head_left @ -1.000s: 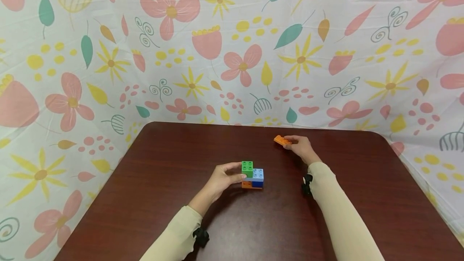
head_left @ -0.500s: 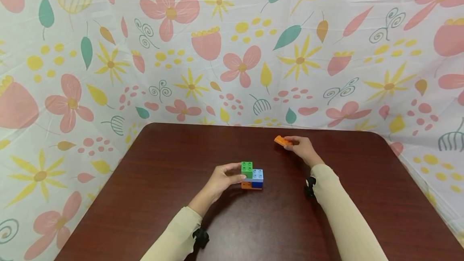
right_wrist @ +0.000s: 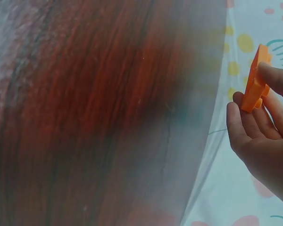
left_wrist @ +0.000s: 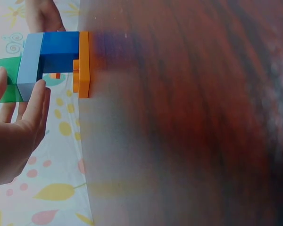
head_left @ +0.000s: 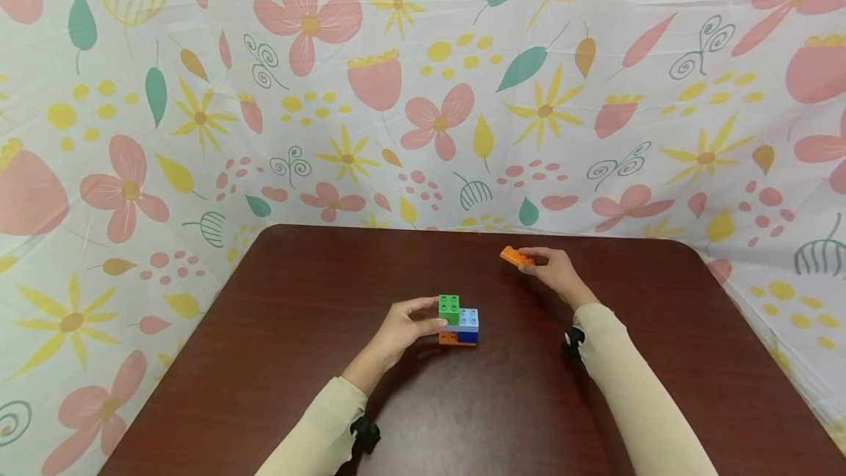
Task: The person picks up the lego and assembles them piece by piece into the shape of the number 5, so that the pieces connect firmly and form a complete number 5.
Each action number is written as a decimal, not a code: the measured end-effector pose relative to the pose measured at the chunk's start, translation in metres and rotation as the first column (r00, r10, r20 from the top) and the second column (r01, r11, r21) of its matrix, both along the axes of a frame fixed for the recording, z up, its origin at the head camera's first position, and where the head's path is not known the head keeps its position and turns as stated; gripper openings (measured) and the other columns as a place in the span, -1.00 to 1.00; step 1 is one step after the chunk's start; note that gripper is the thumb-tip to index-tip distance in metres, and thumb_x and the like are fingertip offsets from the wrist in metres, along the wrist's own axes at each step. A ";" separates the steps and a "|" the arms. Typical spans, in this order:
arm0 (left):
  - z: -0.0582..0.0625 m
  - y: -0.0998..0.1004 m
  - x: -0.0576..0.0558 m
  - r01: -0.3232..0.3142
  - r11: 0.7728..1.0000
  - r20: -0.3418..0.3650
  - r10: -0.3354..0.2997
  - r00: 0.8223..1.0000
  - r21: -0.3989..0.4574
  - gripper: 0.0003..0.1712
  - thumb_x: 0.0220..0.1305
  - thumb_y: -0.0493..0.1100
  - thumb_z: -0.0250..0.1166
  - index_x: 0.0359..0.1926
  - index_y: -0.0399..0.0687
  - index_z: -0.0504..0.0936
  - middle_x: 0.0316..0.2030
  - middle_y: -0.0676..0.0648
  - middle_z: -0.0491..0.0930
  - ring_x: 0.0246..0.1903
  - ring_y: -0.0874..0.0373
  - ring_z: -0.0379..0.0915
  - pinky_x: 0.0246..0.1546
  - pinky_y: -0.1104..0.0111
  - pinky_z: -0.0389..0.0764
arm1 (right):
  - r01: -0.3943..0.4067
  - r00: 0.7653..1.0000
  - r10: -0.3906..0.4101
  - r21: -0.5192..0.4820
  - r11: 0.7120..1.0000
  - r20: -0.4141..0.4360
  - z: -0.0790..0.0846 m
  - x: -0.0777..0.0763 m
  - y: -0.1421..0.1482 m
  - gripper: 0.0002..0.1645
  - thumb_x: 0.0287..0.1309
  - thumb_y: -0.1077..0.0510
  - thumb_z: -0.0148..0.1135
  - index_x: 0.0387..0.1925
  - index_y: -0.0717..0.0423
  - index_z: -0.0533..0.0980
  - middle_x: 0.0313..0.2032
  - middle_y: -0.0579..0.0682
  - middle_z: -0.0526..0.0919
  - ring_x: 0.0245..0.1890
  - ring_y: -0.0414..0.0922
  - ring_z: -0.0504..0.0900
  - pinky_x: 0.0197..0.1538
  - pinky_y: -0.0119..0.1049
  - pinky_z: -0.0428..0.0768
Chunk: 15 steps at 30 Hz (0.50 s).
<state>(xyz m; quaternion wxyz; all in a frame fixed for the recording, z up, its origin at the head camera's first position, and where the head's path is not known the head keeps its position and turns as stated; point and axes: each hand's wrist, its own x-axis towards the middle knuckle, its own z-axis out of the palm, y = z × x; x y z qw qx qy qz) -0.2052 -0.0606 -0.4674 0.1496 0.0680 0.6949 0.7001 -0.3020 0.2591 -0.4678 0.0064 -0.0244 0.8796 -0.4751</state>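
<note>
A small stack of toy building bricks stands on the table, left of my right hand. Its base is a flat orange brick, under a dark blue brick. A light blue brick bridges outward above, leaving a gap beneath its left half. On top, at the left, sits a green brick. My left hand grips the stack at the green brick, one fingertip at the light blue one. Farther back, my right hand pinches a separate flat orange brick, tilted, between thumb and fingers.
The dark brown table has a glossy top and rounded back corners. Behind its far edge and along the left hangs a white cloth printed with flowers and leaves. Each sleeve cuff carries a small black device.
My right wrist and forearm have swung slightly to the right, while the orange brick stays pinched in nearly the same place. The left hand keeps its hold on the stack.
</note>
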 end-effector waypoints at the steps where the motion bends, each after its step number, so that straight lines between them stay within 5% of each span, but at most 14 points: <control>1: 0.000 0.000 0.000 0.000 1.000 0.002 0.000 1.000 -0.002 -0.41 0.12 -0.30 0.41 0.21 -0.25 0.51 0.10 -0.22 0.52 -0.19 0.16 0.57 -0.04 0.12 0.58 | -0.005 1.000 0.005 -0.001 1.000 -0.003 0.001 0.001 0.000 -0.48 0.24 0.22 0.26 0.21 0.27 0.45 0.18 0.33 0.45 0.12 0.18 0.46 0.13 -0.01 0.50; 15: 0.002 0.000 0.001 0.005 1.000 0.005 -0.005 1.000 0.009 -0.41 0.14 -0.31 0.40 0.22 -0.23 0.50 0.13 -0.22 0.50 -0.20 0.16 0.58 0.00 0.02 0.55 | -0.055 0.997 0.053 -0.020 0.998 -0.057 0.012 0.014 -0.004 -0.48 0.21 0.22 0.29 0.20 0.26 0.47 0.15 0.30 0.48 0.08 0.17 0.50 0.07 -0.07 0.55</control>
